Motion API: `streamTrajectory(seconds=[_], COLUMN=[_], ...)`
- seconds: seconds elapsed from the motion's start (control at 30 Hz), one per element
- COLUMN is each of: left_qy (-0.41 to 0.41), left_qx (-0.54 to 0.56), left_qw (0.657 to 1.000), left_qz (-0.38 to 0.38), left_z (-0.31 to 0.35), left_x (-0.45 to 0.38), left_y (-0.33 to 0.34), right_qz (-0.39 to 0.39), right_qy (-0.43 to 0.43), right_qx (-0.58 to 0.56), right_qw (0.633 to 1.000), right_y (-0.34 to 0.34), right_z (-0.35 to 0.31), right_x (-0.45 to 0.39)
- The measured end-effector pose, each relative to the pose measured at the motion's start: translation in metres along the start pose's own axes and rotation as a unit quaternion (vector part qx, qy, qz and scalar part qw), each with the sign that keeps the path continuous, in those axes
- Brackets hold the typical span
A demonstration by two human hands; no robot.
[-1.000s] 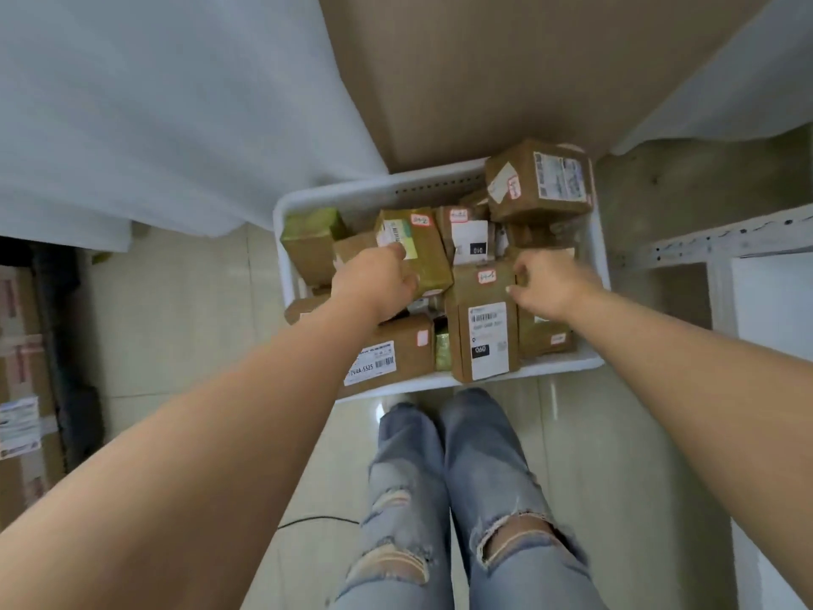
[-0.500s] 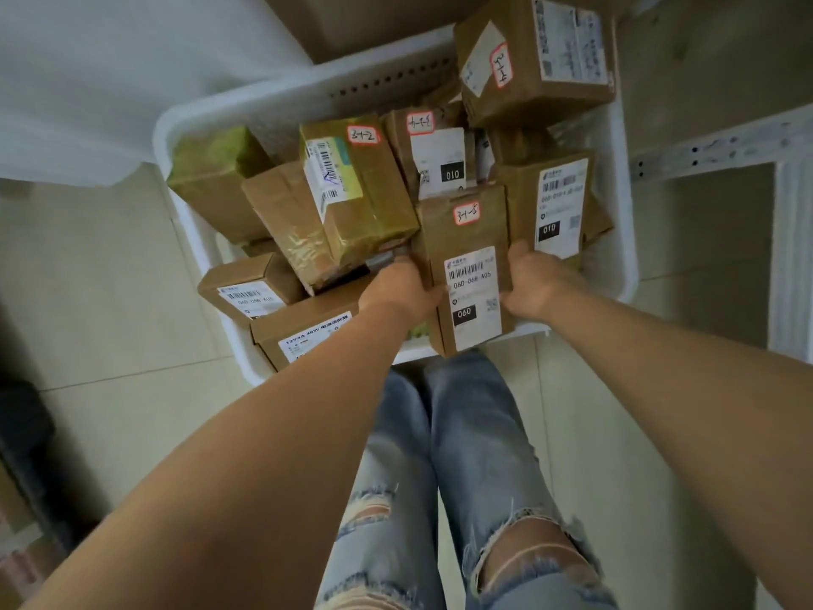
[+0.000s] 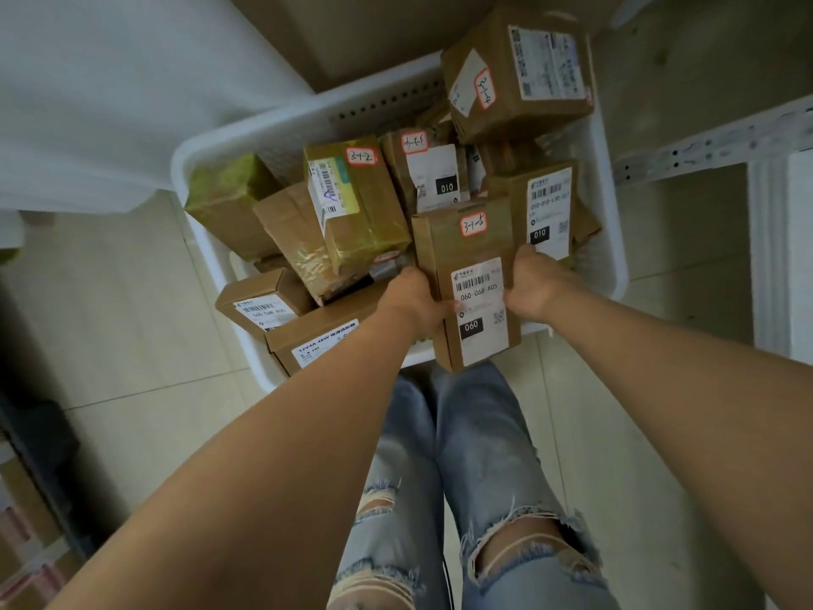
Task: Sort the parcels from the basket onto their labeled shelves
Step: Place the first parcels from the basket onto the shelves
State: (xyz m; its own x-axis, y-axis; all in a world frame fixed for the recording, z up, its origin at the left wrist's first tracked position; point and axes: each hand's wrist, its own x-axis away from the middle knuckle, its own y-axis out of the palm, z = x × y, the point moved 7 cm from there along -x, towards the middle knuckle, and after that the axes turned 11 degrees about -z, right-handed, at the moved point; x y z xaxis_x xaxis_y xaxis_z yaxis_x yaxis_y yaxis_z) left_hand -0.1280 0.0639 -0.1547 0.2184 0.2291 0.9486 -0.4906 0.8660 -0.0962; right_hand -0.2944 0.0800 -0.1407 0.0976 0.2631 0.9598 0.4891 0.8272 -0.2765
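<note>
Pale tiled floor [image 3: 132,328], w/ white sheeting [image 3: 110,81] top-left and stacked boxes [image 3: 26,543] along the dim left edge. White plastic basket [image 3: 272,125] sits mid-frame, packed w/ brown cardboard parcels.

L to R inside basket: greenish-taped parcel [image 3: 228,200] at far left corner; below it a small box [image 3: 259,303] w/ barcode label, and a flat box [image 3: 321,341] printed "12V4A 48W" at the near rim. Next, a yellow-taped parcel [image 3: 360,204] w/ red-edged tag "3-1-2", leaning on a crumpled brown one.

Left hand [image 3: 418,297] clamps the left edge of parcel tagged "3-1-5" [image 3: 470,279], thumb on its front face. That parcel stands upright at the basket's near rim, label "060" facing the camera, lower end overhanging the rim. Right hand [image 3: 534,279] closed on its right edge, so both hands hold it between them.

Behind it, a parcel [image 3: 431,169] w/ "010" label; to the right, another "010" parcel [image 3: 545,204]. Big box tagged "3-1-4" [image 3: 519,68] rides on top at the back-right corner.

Far right: white metal shelf frame [image 3: 712,143]. Bottom centre: ripped jeans [image 3: 462,499].
</note>
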Motion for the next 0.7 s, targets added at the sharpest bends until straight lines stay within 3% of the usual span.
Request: streamTrajectory(seconds=[0.17,0.37,0.53,0.63,0.7], left_qy=[0.063,0.103,0.121,0.141,0.161], left_qx=[-0.04,0.079,0.146,0.148,0.173], left_qw=[0.997,0.99,0.979,0.978,0.971], left_qz=[-0.005,-0.048,-0.07,-0.034,0.036], left_z=[0.029,0.056,0.08,0.094,0.102], left_x=[0.037,0.09,0.127,0.147,0.16], left_y=[-0.025,-0.063,-0.089,-0.106,-0.12], right_qz=[0.033,0.123,0.154,0.163,0.174], right_qy=[-0.015,-0.088,-0.175,-0.199,-0.215], right_qx=[-0.016,-0.065,-0.183,-0.245,-0.263], right_qw=[0.999,0.986,0.955,0.935,0.924], right_y=[-0.029,-0.074,-0.108,-0.125,-0.134], right_z=[0.003,0.0,-0.015,-0.024,-0.028], right_x=[0.03,0.077,0.116,0.135,0.146])
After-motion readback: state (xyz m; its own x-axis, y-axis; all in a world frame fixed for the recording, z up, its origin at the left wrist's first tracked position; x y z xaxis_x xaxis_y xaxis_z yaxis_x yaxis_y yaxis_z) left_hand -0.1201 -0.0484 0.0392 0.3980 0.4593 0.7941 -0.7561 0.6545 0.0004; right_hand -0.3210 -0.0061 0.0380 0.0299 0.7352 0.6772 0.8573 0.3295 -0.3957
